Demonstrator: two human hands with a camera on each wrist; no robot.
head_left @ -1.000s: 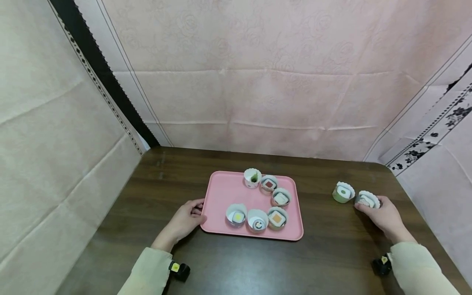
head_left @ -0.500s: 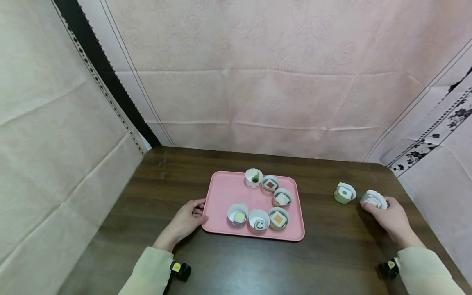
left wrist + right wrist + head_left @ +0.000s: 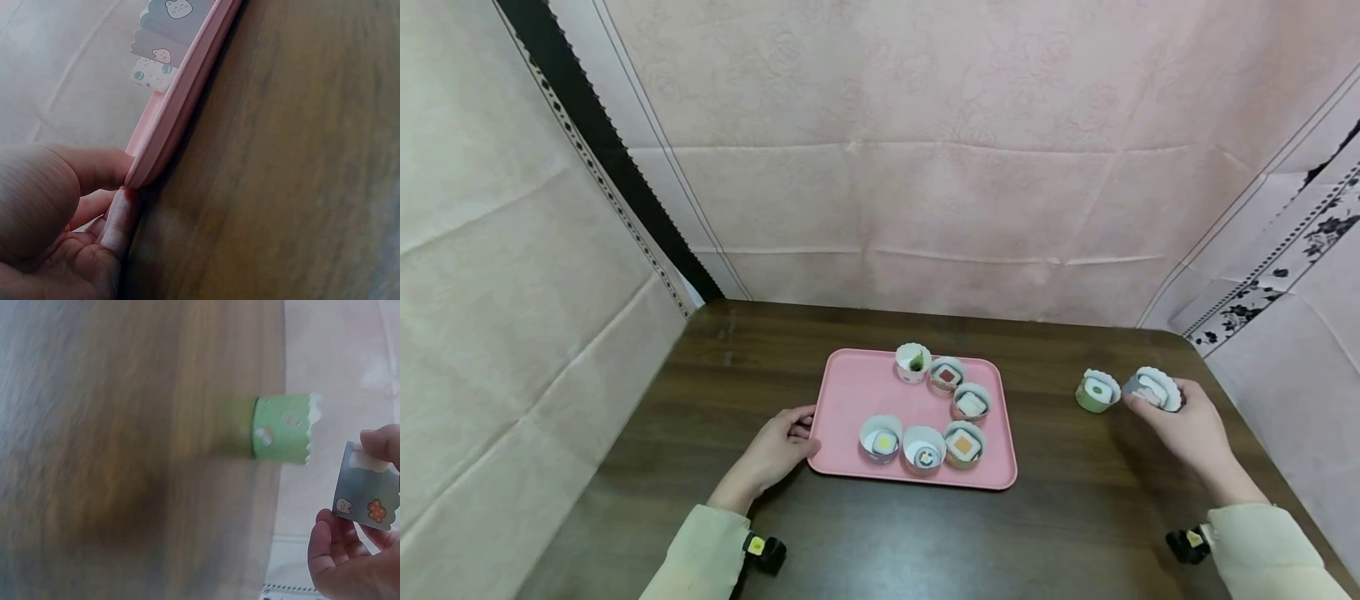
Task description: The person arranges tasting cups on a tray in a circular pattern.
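My right hand [image 3: 1193, 431] grips a grey-blue paper cupcake cup [image 3: 1152, 389] with a scalloped rim and something white inside. In the right wrist view this cup [image 3: 365, 487] is held off the table between thumb and fingers, its side printed with small cartoon figures. Just left of it a green cupcake cup [image 3: 1097, 392] stands on the table. My left hand [image 3: 777, 448] pinches the left edge of a pink tray [image 3: 850, 392]; the left wrist view shows finger and thumb on its rim [image 3: 153, 137]. Several filled cupcake cups stand on the tray, including a white one [image 3: 913, 363] with a green piece inside.
The dark wooden table [image 3: 737, 350] runs back to a pale pink patterned cloth [image 3: 925, 208]. Another pale cloth [image 3: 512, 292] hangs along the left side. Bare wood [image 3: 1045, 467] lies between the tray and my right hand.
My right hand has lifted the grey-blue cupcake cup up off the table, after shifting it slightly right of the green one. My left hand and the tray stay put.
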